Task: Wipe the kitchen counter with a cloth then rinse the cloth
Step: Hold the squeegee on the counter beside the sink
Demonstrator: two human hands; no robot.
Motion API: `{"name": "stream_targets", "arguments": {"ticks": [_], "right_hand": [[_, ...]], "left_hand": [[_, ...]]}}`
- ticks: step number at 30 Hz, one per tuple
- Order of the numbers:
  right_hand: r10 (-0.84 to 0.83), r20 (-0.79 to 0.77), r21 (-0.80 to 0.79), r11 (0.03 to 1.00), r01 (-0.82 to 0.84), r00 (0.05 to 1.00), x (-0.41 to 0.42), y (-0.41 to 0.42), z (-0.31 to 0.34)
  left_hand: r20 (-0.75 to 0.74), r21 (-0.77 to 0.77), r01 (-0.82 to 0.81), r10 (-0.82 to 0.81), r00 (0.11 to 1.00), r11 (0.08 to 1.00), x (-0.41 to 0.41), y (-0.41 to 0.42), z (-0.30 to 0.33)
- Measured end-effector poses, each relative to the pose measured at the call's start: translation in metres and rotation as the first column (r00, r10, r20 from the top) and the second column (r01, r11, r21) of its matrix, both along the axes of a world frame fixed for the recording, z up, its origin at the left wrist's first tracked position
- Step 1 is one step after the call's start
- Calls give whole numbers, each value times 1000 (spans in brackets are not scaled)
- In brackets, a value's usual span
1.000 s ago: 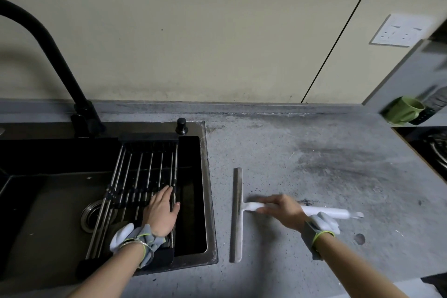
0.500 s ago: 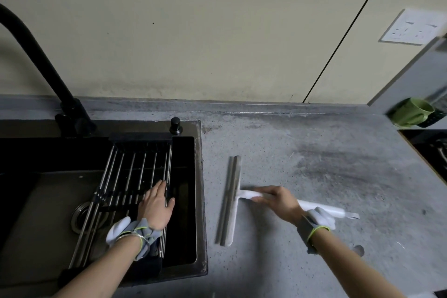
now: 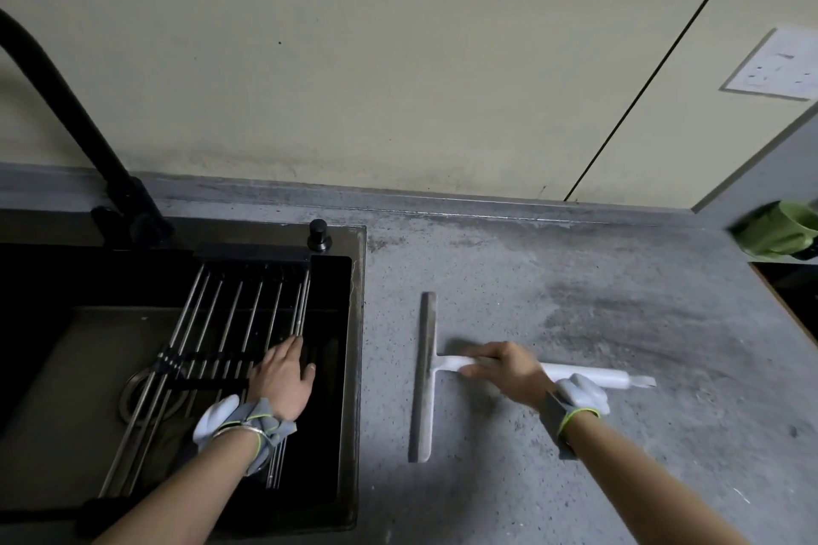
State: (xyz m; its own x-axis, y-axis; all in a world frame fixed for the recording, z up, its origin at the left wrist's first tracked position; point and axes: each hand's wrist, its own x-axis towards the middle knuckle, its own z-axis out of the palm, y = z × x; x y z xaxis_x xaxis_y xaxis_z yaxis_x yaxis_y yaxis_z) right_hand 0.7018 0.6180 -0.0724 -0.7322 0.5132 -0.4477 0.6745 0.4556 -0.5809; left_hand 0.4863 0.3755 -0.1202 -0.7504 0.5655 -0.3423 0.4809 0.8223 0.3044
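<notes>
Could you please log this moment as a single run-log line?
left hand: flat on sink rack | right hand: on squeegee handle, blade toward sink | cloth: not visible

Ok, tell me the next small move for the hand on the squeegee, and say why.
Probably push the squeegee left toward the sink. The right hand holds its white handle, the blade stands parallel to the sink edge with bare counter between them, so a short sweep should carry any water in. The left hand rests flat on the rack, clear of that path.
</notes>
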Motion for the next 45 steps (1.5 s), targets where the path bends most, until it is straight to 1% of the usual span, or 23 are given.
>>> {"name": "stream_targets", "arguments": {"ticks": [4,8,10,13,18,21,26,28,33,38,43,45], "right_hand": [[106,13,-2,994,-106,994,-32,-15,-2],[126,-2,-32,992,-126,992,-54,-29,-6],[98,-24,-70,993,-99,995,-58,-27,-6],[12,-73,-153,988,-23,997,-54,-9,0],[-122,-71,-86,990,116,990,-30,43,10],[-141,-31,-35,990,140,990,-17,66,9],[-90,21,5,996,90,996,-21,74,5],[-30,24,19,999,30,999,-30,70,5],[115,19,35,993,-115,993,-62,52,5],[194,4,17,981,-194,981,-96,26,2],[200,-23,-3,980,-200,980,-115,8,-2],[145,-52,-61,987,-148,988,-115,12,-1]], "left_hand": [[1,-10,-3,3,1000,1000,0,1,0],[6,-18,-19,19,1000,1000,0,3,0],[6,-14,-30,30,1000,999,-1,4,-1],[9,-4,-29,29,1000,1000,-4,4,-2],[29,-8,-16,16,999,1000,-12,10,-3],[21,-27,-3,4,1000,1000,-19,15,-5],[21,-62,1,0,1000,998,-25,18,-8],[19,-70,8,-7,1000,997,-26,19,-10],[-5,-34,3,-3,1000,999,-28,20,-12],[-20,-14,-5,5,1000,1000,-33,22,-13],[-23,-23,-23,23,999,999,-35,26,-14],[-35,-26,-25,24,999,999,-37,27,-14]]}}
